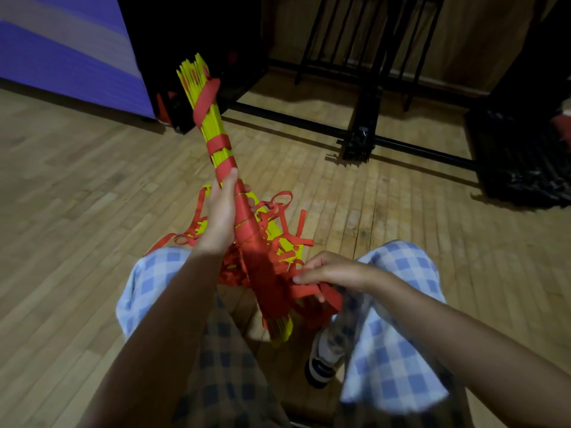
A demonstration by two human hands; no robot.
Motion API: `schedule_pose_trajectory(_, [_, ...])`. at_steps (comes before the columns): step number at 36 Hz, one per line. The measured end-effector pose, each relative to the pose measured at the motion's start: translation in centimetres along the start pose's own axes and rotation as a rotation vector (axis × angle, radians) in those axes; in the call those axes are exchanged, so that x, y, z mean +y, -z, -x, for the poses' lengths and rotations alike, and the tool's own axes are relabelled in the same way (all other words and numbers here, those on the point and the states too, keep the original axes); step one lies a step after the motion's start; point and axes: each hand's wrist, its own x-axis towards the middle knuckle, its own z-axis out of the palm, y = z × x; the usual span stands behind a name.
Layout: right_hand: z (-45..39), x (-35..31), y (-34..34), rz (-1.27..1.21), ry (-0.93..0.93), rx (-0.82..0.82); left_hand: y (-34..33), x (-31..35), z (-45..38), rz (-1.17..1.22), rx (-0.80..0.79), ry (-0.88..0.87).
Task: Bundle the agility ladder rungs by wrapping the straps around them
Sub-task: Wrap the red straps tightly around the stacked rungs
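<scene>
One bundle of yellow rungs (pixel 206 97), tilted above the lap, partly wound in red straps (pixel 247 239). Left hand (pixel 221 211) fingers curled round its middle. Right hand (pixel 327 270) fingers pinch a loose strap end at the lower part.

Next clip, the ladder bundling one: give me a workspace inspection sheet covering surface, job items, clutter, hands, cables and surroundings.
Surface: wooden plank floor; the person sits or crouches over it, knees in checked fabric.
Job's things: yellow rungs gathered into one bundle, angled up and away; red straps spiral round its upper part, with a denser wrap lower down and many loose loops hanging at the sides.
Clutter: nothing seen on the floor beside the bundle.
Hands: left hand grips the bundle mid-length; right hand holds loose strap ends near the lower end.
Cables: nothing seen.
Surroundings: black metal rack ahead, purple mat at upper left, dark netting at right, a shoe below.
</scene>
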Motion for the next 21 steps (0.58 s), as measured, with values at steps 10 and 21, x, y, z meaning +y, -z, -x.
schedule_pose_trajectory(10, [0.2, -2.0, 5.9, -0.115, -0.046, 0.014, 1.8, -2.8, -3.3, -0.280, 0.025, -0.039])
schedule_pose_trajectory(21, [-0.4, -1.7, 7.1, -0.440, 0.205, 0.110, 0.8, -1.7, -1.9, 0.155, -0.007, 0.127])
